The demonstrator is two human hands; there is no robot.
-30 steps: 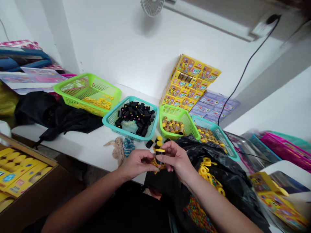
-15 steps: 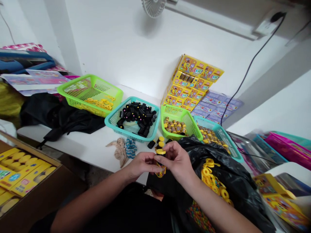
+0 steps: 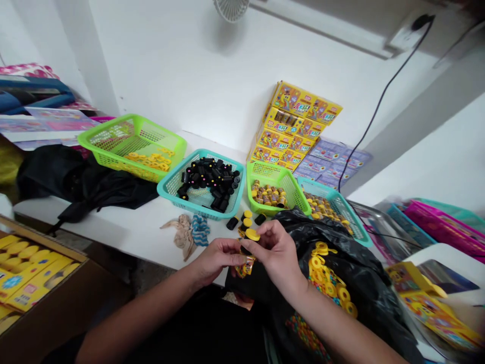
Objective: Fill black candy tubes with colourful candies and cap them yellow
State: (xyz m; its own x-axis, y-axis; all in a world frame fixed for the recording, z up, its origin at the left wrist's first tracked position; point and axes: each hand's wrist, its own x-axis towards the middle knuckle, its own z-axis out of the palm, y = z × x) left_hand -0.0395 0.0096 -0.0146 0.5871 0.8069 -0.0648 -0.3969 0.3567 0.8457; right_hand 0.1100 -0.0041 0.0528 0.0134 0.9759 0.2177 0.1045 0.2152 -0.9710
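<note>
Between my two hands is a small black container with a yellow lid [image 3: 252,234], leaning slightly, its lid uppermost. Fingers of my left hand [image 3: 220,259] pinch its left side low down. My right hand [image 3: 278,253] grips it from the right, thumb across the front. A yellow printed wrapper [image 3: 247,266] shows at the container's lower end; how far it covers the container is hidden by my fingers. Just beyond, several black containers with yellow lids [image 3: 246,222] stand close together on the white table [image 3: 129,225], and a black container [image 3: 232,223] lies beside them.
A teal basket [image 3: 162,189] holds black containers. Green baskets hold yellow rings [image 3: 151,161] and wrapped containers [image 3: 270,194]. Another teal basket [image 3: 361,232] is at right. A black bag [image 3: 364,268] carries yellow rings and coloured beads. Scrunched cloth [image 3: 185,235] lies left; yellow boxes [image 3: 299,119] are stacked behind.
The container has tilted in my fingers, its lid now tipped a little to the right and the wrapper's lower end to the left. The whole view has shifted slightly.
</note>
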